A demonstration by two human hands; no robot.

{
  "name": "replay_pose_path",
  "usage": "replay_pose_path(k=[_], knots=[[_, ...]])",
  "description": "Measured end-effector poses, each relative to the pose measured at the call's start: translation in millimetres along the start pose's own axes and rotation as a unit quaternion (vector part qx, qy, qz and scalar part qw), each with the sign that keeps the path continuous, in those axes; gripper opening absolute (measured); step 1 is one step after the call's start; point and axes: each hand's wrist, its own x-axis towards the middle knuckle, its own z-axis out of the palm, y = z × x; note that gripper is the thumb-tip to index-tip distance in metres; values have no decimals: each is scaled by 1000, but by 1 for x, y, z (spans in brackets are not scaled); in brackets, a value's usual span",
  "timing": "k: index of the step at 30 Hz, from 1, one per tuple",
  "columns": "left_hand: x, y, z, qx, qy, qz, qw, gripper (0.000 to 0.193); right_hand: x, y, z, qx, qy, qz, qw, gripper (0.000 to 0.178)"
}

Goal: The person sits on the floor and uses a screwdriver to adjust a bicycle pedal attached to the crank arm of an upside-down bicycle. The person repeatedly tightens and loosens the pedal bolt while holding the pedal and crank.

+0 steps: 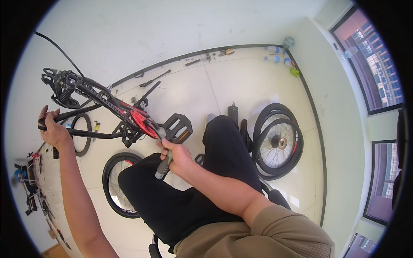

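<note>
Bracing the bicycle frame (97, 134), seemingly, the left hand (57, 132) clasps its left end; the right hand (178, 157) clenches a grey-handled tool (163, 168) beside the pedal (178, 129), likely for leverage.

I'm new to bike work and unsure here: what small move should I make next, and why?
Probably a small, careful turn of the grey-handled tool with your right hand, since its head seems set beside the pedal while your left hand holds the black bicycle frame.

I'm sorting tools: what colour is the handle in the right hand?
The handle is grey, best seen in the head view.
</note>
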Motion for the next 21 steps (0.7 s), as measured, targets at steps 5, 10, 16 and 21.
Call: replay_pose_path(k=[5,10,16,21], knots=[[-6,8,8,5,22,14,1000,34,10,-7,6,22,-69,25,997,15],[-19,25,29,10,25,7,1000,35,12,-11,-5,55,-97,38,993,16],[-11,26,23,21,46,46,998,27,10,-1,-2,58,-85,26,994,18],[-11,25,21,-2,30,34,999,29,3,-11,-4,70,-120,34,990,22]])
